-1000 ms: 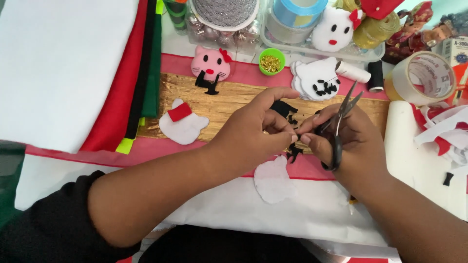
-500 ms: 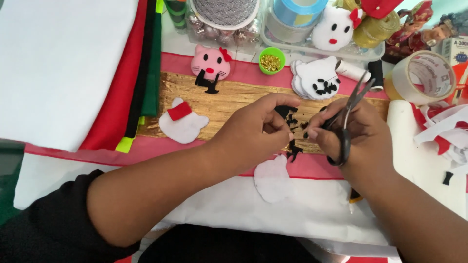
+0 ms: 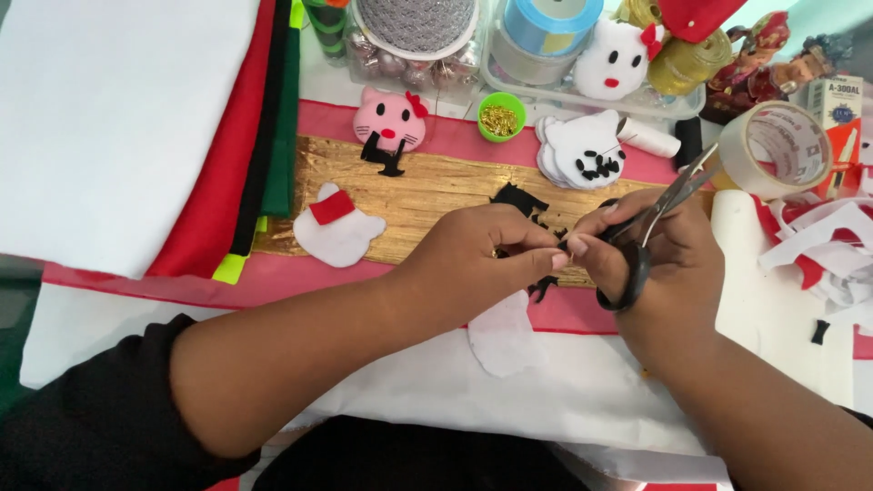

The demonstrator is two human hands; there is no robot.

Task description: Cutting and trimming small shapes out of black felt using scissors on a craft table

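Left hand (image 3: 486, 259) touches right hand (image 3: 650, 259) holding scissors (image 3: 650, 227)

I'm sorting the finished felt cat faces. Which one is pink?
The pink cat face at the upper left of the gold strip, with a red bow. The others are white.

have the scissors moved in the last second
Yes. The scissors in the right hand have swung: their blade tips now point up and right toward the tape roll, nearer it than before.
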